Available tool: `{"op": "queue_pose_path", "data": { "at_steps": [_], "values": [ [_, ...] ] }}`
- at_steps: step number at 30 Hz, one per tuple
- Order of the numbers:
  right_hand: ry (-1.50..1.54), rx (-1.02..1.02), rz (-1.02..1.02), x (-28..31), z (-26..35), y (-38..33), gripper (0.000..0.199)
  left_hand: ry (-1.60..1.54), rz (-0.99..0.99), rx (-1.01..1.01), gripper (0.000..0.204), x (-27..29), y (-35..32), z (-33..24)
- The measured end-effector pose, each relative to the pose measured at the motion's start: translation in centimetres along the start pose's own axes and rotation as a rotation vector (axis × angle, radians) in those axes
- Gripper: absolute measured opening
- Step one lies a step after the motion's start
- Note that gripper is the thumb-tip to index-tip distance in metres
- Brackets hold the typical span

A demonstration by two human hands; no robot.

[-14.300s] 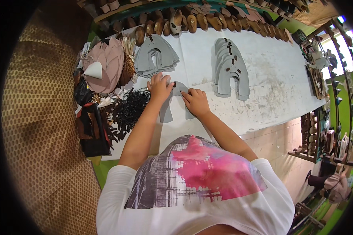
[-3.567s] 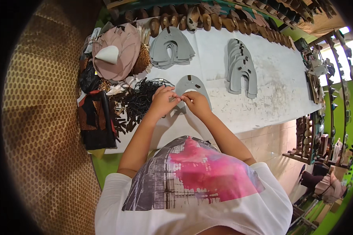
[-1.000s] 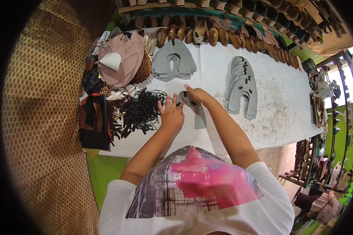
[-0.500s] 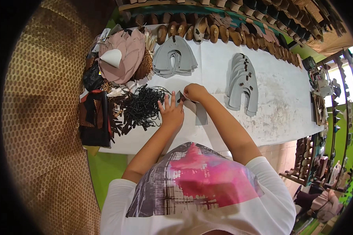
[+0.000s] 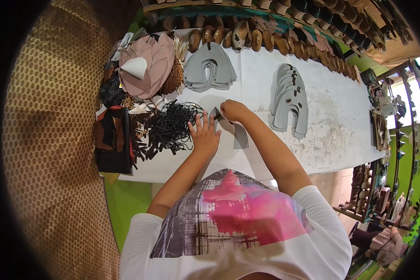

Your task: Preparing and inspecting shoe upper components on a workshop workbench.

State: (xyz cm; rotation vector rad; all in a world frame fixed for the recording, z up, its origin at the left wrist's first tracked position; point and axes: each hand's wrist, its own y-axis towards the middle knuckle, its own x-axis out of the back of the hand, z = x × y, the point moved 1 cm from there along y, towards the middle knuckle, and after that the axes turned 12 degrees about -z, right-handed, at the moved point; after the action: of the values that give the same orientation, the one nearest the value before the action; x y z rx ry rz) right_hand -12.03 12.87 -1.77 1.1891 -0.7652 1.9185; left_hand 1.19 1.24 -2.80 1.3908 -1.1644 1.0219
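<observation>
My left hand (image 5: 204, 138) lies flat with its fingers spread, pressing on one leg of a grey U-shaped shoe upper piece (image 5: 241, 137) on the white table. My right hand (image 5: 234, 111) is closed in a fist at the curved top of that piece. What its fingers grip is hidden. A small dark strip (image 5: 219, 116) shows on the grey piece between the two hands. Just left of my left hand is a tangled heap of black beaded trim (image 5: 172, 123). Beyond the hands stands a fanned stack of grey upper pieces (image 5: 210, 70).
Another fanned stack of grey uppers with dark tabs (image 5: 290, 100) lies to the right. Pink cut pieces (image 5: 154, 70) with a white cone (image 5: 134, 68) are heaped at far left. Brown shoe lasts (image 5: 280, 44) line the back edge. A shoe rack (image 5: 359, 191) stands at right.
My right hand stays closed at the piece's top. More of the dark strip and the grey top shows between the hands. My left hand keeps almost the same place.
</observation>
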Motion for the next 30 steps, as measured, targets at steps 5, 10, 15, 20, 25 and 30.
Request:
{"op": "queue_pose_path", "data": {
  "at_steps": [5,10,15,20,25,30],
  "values": [
    [0.017,0.068,0.007,0.1,-0.9,0.5,0.021,0.010,0.023,-0.007,0.064,0.2,-0.1,0.0],
    [-0.011,0.072,0.099,0.6,-0.7,0.8,0.020,0.035,-0.007,-0.027,0.064,-0.2,-0.2,0.3],
    [0.170,-0.051,-0.005,1.3,-1.3,0.7,0.036,-0.024,-0.100,-0.068,0.059,1.1,0.1,0.0],
    [0.392,-0.414,0.156,3.0,-0.2,0.3,0.056,-0.027,-0.155,-0.090,0.053,1.0,-0.3,0.3],
    [0.421,-0.232,0.217,2.1,-0.5,-0.1,0.055,-0.005,-0.120,-0.081,0.053,1.0,0.0,0.0],
    [0.222,-0.206,0.069,1.9,-1.2,0.0,0.041,-0.011,-0.095,-0.076,0.054,0.7,0.1,0.1]
  ]
}}
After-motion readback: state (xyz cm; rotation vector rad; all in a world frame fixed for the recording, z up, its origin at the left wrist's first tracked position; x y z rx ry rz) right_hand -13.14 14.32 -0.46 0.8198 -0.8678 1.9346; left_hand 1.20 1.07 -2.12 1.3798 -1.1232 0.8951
